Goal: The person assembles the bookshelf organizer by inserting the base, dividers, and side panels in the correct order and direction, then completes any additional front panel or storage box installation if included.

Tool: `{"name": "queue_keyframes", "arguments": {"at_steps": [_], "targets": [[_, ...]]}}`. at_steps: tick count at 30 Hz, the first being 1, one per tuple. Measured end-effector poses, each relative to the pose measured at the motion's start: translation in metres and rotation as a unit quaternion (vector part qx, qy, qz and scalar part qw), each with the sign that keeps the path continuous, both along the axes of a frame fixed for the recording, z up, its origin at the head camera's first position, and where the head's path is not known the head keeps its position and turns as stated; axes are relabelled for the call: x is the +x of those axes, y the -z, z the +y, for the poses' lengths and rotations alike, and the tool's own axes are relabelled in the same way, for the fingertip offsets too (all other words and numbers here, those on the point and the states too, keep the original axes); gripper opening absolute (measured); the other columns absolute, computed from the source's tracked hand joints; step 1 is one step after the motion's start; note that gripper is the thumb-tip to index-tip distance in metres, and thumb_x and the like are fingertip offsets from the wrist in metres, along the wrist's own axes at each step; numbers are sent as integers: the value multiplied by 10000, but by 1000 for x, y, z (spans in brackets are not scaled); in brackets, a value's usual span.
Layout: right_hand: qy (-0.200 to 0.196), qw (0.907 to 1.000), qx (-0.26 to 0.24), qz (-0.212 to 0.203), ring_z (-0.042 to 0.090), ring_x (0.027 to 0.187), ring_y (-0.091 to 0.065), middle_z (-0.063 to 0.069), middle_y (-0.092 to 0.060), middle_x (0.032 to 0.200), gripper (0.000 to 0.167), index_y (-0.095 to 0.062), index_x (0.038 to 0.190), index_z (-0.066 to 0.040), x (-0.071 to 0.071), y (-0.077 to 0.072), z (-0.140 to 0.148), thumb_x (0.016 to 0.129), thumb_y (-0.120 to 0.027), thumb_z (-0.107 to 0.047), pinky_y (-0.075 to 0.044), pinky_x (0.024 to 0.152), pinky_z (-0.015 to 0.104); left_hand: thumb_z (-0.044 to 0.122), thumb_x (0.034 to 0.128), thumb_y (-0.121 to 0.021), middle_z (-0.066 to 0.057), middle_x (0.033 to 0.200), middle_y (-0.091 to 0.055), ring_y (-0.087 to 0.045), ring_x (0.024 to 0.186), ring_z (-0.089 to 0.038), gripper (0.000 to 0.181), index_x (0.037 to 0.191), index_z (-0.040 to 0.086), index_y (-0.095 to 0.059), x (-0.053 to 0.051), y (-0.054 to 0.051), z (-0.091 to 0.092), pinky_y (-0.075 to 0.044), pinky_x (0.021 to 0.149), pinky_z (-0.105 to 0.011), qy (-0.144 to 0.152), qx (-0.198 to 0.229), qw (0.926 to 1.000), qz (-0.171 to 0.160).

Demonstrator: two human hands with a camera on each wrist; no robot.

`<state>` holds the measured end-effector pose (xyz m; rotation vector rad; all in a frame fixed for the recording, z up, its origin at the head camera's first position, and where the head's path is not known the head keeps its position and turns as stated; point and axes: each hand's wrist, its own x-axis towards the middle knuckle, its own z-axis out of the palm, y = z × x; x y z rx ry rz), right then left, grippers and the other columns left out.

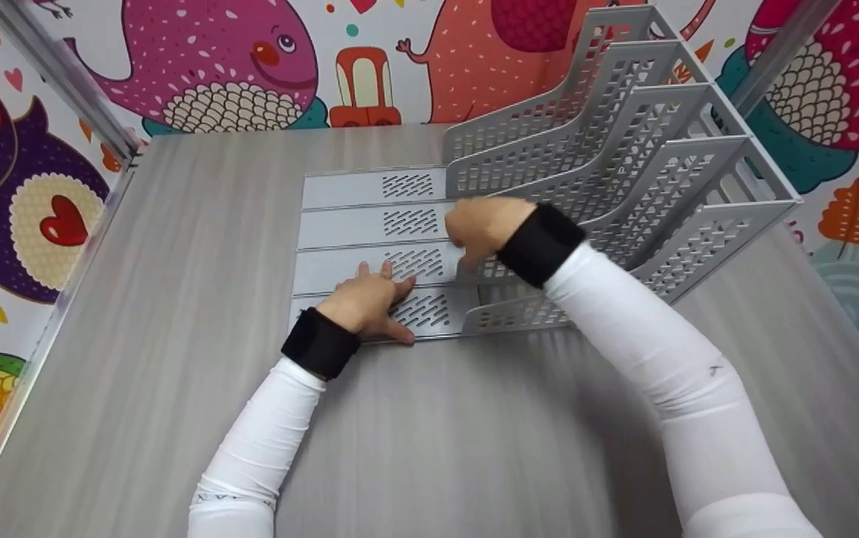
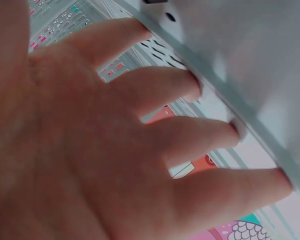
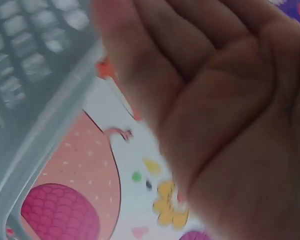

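A grey file organizer [image 1: 698,217] with perforated dividers stands on the table, its slotted base [image 1: 339,228] reaching out to the left. My left hand [image 1: 369,302] rests on the near part of this base, fingers spread. In the left wrist view, fingertips [image 2: 190,85] of that hand touch a thin grey panel edge [image 2: 220,95]. At the front ends of the middle dividers, my right hand [image 1: 485,228] has bent fingers. The right wrist view shows its palm [image 3: 230,115] beside a perforated grey panel [image 3: 30,65]; blur and the hand itself hide whether the fingers grip it.
The pale wood-grain table [image 1: 429,441] extends in front of the organizer and to its left. Walls with cartoon animals [image 1: 227,67] enclose the back and sides, and a metal rail [image 1: 48,336] runs along the left edge.
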<state>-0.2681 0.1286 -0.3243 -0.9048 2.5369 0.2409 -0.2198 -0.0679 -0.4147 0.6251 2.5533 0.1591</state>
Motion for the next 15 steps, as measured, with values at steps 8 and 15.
{"name": "queue_keyframes", "arguments": {"at_steps": [8,15], "targets": [[114,9978,577,314,340,943,-700,179,-732,1058,109,-721,899,-17,4,26,-8,791,-725,-19,-596,862,483,550,800,-780,-269,1646,-151,-153,1469,-594,964,1587,263,-304,2,3,2,-349,1083,-738,43,2,10000,-46],[-11,9976,426,542,327,871,-690,173,-731,996,51,-686,828,-23,3,24,-5,796,-653,-1,-605,805,482,559,798,-776,-276,1642,-158,-163,1468,-595,969,1587,255,-302,4,2,1,-359,1073,-740,61,6,10000,1]]}}
